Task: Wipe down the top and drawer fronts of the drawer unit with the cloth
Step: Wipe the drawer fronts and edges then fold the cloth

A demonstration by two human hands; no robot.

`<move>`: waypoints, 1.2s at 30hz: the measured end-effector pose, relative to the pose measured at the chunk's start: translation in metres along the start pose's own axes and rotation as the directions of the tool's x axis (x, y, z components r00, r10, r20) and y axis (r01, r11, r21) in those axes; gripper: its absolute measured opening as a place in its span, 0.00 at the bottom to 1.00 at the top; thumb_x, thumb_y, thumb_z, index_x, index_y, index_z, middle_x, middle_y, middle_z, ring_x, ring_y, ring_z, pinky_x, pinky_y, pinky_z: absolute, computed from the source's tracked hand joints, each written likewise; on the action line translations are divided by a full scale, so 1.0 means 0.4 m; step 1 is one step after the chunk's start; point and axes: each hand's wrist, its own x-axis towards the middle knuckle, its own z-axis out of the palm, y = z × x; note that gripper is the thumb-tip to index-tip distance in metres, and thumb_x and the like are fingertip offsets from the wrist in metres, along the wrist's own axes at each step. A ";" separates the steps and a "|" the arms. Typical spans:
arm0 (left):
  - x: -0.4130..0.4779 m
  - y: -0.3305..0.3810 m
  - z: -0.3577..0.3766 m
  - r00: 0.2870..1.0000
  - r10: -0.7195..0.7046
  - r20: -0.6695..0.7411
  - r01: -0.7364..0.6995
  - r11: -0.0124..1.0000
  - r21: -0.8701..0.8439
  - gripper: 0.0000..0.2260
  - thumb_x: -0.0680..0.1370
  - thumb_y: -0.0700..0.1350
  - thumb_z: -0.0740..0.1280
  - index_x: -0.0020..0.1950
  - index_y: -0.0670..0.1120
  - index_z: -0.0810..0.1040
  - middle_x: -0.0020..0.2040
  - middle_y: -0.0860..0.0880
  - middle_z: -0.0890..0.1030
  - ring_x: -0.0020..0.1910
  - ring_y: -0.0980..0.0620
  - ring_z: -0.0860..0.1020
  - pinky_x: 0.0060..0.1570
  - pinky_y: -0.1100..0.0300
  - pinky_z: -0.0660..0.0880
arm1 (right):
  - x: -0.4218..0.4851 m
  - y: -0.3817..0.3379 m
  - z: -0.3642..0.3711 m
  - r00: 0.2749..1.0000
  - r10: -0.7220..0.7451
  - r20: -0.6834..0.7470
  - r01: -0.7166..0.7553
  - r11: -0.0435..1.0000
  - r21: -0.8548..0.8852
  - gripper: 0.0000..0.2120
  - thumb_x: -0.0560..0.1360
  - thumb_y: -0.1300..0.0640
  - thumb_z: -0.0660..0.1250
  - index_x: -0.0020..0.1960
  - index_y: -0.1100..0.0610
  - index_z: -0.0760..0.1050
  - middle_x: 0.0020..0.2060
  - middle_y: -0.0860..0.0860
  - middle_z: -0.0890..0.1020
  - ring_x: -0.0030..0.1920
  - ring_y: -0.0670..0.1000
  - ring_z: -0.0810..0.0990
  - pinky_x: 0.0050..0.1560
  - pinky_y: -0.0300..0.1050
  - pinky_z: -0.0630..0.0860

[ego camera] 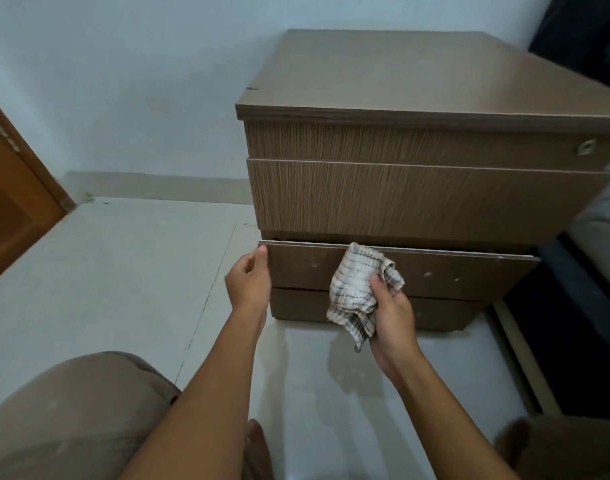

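A brown wood-grain drawer unit (417, 199) stands on the floor against the wall. Its flat top (400, 74) is bare. The lower drawer (307, 268) is pulled out a little, its front tilted forward of the drawers above. My right hand (391, 317) is shut on a crumpled white cloth with dark stripes (355, 289), pressed against that drawer front near its middle. My left hand (249, 282) grips the left end of the same drawer front, thumb at its top corner.
Pale tiled floor (123, 271) spreads to the left. An orange-brown wooden door (12, 209) stands at the far left. Dark furniture and a pale cushion (601, 230) crowd the right side. My knee in beige trousers (71, 417) fills the lower left.
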 end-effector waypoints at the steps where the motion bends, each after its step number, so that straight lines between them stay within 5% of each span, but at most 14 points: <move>1: -0.003 0.004 0.007 1.000 0.000 -0.017 0.000 1.000 0.001 0.11 0.80 0.53 0.63 0.56 0.49 0.80 0.48 0.54 0.78 0.52 0.52 0.76 0.54 0.57 0.75 | -0.001 0.005 -0.005 0.999 0.043 -0.008 -0.043 0.998 0.041 0.12 0.80 0.59 0.62 0.62 0.60 0.76 0.53 0.57 0.84 0.55 0.56 0.83 0.60 0.57 0.76; 10: -0.012 0.006 0.048 0.990 -0.046 -0.135 0.039 0.998 -0.053 0.16 0.80 0.52 0.65 0.63 0.46 0.80 0.62 0.48 0.81 0.61 0.46 0.78 0.62 0.49 0.75 | 0.001 0.035 -0.045 0.990 0.143 0.002 -0.142 0.982 0.128 0.14 0.75 0.63 0.69 0.60 0.60 0.77 0.52 0.58 0.84 0.52 0.58 0.84 0.57 0.59 0.78; 13: -0.017 0.004 0.064 0.983 -0.030 -0.183 0.021 0.998 -0.052 0.16 0.80 0.53 0.63 0.64 0.48 0.80 0.62 0.50 0.80 0.61 0.48 0.78 0.63 0.51 0.75 | 0.000 0.024 -0.072 0.990 -0.048 -0.131 0.031 0.991 -0.129 0.12 0.74 0.61 0.71 0.57 0.55 0.79 0.52 0.53 0.85 0.49 0.49 0.85 0.51 0.45 0.81; 16: -0.027 0.004 0.085 0.975 0.007 -0.223 -0.014 0.999 -0.031 0.16 0.81 0.53 0.62 0.65 0.48 0.78 0.61 0.51 0.79 0.59 0.52 0.76 0.61 0.56 0.74 | 0.000 0.006 -0.124 0.955 -0.278 -0.103 0.221 0.900 -0.376 0.15 0.77 0.65 0.67 0.63 0.57 0.76 0.49 0.46 0.82 0.43 0.33 0.80 0.43 0.27 0.75; 21: -0.030 -0.009 0.094 0.976 0.064 -0.210 -0.060 0.998 0.027 0.16 0.81 0.52 0.62 0.67 0.50 0.76 0.63 0.49 0.79 0.61 0.49 0.76 0.63 0.54 0.72 | 0.025 -0.028 -0.225 0.761 -0.561 -0.327 0.356 0.782 -0.512 0.17 0.79 0.64 0.62 0.67 0.55 0.71 0.55 0.48 0.78 0.54 0.45 0.77 0.46 0.21 0.69; 24: -0.034 -0.016 0.092 0.980 0.089 -0.175 -0.081 0.995 0.053 0.18 0.81 0.51 0.62 0.70 0.50 0.73 0.65 0.49 0.78 0.63 0.49 0.76 0.65 0.54 0.72 | 0.068 -0.061 -0.283 0.651 -0.609 -0.454 0.342 0.769 -0.540 0.18 0.81 0.62 0.60 0.71 0.57 0.67 0.60 0.52 0.77 0.58 0.48 0.75 0.51 0.26 0.68; 28: -0.032 -0.021 0.081 0.985 0.112 -0.135 -0.104 0.992 0.067 0.19 0.81 0.51 0.62 0.72 0.49 0.72 0.67 0.49 0.77 0.63 0.50 0.76 0.65 0.54 0.72 | 0.127 -0.091 -0.333 0.595 -0.612 -0.521 0.326 0.776 -0.540 0.21 0.81 0.62 0.58 0.74 0.57 0.64 0.66 0.54 0.74 0.65 0.51 0.73 0.59 0.35 0.66; 33: -0.009 -0.032 0.059 0.993 0.068 -0.092 -0.065 0.997 0.028 0.19 0.80 0.51 0.63 0.70 0.49 0.74 0.63 0.51 0.78 0.62 0.50 0.76 0.64 0.48 0.74 | 0.178 -0.103 -0.351 0.580 -0.574 -0.577 0.355 0.817 -0.455 0.23 0.82 0.60 0.57 0.76 0.54 0.60 0.70 0.53 0.71 0.68 0.50 0.70 0.63 0.36 0.64; 36: 0.003 -0.029 0.049 0.996 0.054 -0.066 -0.053 0.998 0.015 0.18 0.80 0.49 0.63 0.69 0.49 0.75 0.59 0.54 0.77 0.60 0.51 0.76 0.63 0.47 0.75 | 0.209 -0.091 -0.331 0.649 -0.541 -0.535 0.348 0.836 -0.424 0.25 0.83 0.55 0.56 0.78 0.52 0.55 0.72 0.51 0.68 0.68 0.46 0.68 0.61 0.31 0.62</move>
